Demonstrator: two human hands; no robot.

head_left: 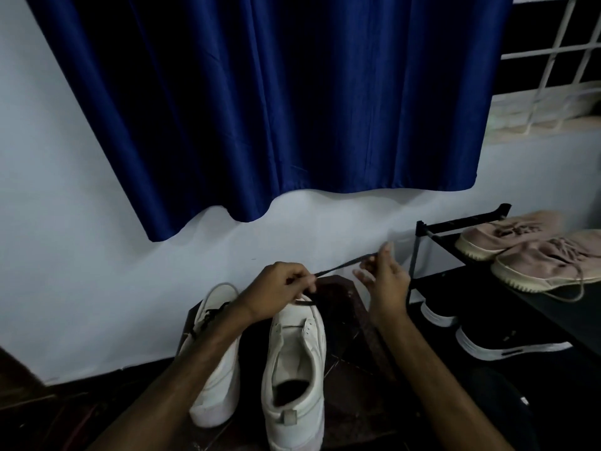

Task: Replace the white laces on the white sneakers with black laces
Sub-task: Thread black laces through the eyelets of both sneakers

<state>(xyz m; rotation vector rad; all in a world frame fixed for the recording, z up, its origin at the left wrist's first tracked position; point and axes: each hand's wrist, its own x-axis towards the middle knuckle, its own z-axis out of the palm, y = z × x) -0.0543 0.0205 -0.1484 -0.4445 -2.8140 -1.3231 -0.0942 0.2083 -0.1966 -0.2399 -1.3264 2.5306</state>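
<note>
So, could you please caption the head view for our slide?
Left hand and right hand hold a black lace above a white sneaker.

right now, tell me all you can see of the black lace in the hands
The black lace is a thin, flat, dark cord, cloth by its look. It runs taut between the left hand, which pinches it, and the right hand, which pinches it higher up. Below the left hand it loops across the toe end of the nearer sneaker.

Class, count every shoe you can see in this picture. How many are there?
6. Two white sneakers stand on the floor; two beige shoes lie on the rack; two black shoes sit below them. Others may be hidden.
</note>
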